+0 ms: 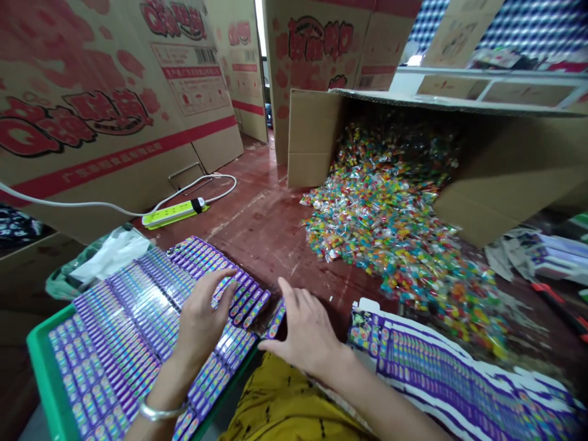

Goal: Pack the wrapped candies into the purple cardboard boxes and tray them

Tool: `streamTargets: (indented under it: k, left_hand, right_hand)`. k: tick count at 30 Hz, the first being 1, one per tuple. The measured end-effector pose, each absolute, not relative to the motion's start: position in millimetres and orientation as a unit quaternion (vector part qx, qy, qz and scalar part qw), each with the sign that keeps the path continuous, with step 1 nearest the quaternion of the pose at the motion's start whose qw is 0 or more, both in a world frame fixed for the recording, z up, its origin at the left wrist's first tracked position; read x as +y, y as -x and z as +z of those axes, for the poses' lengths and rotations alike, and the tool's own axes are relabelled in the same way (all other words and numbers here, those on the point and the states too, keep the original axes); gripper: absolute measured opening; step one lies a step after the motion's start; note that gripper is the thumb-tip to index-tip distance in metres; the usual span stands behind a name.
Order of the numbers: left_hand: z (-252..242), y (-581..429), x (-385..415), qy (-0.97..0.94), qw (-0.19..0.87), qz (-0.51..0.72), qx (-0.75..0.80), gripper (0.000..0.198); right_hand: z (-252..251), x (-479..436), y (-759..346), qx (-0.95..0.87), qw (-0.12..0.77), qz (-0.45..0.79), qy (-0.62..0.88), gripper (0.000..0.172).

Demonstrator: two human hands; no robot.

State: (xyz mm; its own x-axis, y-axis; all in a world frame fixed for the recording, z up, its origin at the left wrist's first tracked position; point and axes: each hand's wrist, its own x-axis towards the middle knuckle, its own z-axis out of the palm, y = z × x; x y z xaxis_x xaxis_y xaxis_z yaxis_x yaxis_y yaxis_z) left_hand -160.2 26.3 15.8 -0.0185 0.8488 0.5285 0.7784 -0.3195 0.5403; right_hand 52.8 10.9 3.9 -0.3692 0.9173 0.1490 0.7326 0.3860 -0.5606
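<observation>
Where the bench [257, 211] carries an open carton [315, 135] spilling wrapped candies [367, 226], a green tray [39, 361] of purple boxes [151, 294] sits by its near edge; left hand [206, 312] half-open, apparently empty, over boxes; right hand [305, 327] half-curled beside a single box [275, 320], grip indeterminate.

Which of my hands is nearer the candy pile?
Right. The right hand is left of the candy pile, apart from it; the left hand is farther left, over the purple boxes.

Before you, one small purple box [276, 318], brightly printed, sits at a slant just beside tightly packed rows of matching purple boxes [147, 306], lying to your left.
</observation>
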Motion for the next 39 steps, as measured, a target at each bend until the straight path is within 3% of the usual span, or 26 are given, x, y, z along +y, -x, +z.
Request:
streamTargets:
  k: [5,9,15,24,27,30,35,37,39]
  left_hand:
    - [-17,167,36,-0.740,0.001,0.400,0.541,0.016]
    - [-31,166,39,-0.725,-0.006,0.425,0.542,0.015]
    - [-41,165,41,-0.692,-0.005,0.471,0.547,0.016]
    - [-47,159,39,-0.644,-0.013,0.510,0.570,0.015]
    - [-48,160,40,-0.643,-0.019,0.508,0.573,0.015]
    - [-45,162,38,-0.642,-0.025,0.511,0.571,0.015]
    - [-26,157,27,-0.619,-0.069,0.539,0.567,0.020]
    - [-19,141,18,-0.636,-0.078,0.547,0.538,0.021]
    - [-16,112,7,-0.701,-0.032,0.527,0.480,0.027]
  right_hand:
    - [-3,17,-17,-0.825,0.179,0.154,0.513,0.115]
    - [-8,22,-7,-0.810,0.174,0.178,0.532,0.110]
    - [-18,20,-10,-0.805,0.192,0.198,0.525,0.117]
    - [-18,15,3,-0.806,0.197,0.146,0.539,0.090]
    - [-18,13,8,-0.805,0.194,0.136,0.544,0.088]
    - [-16,10,11,-0.803,0.183,0.140,0.550,0.093]
    - [5,10,-19,-0.801,0.184,0.176,0.542,0.120]
    - [17,13,-56,-0.792,0.199,0.174,0.550,0.103]
    - [25,15,-103,-0.766,0.214,0.158,0.586,0.049]
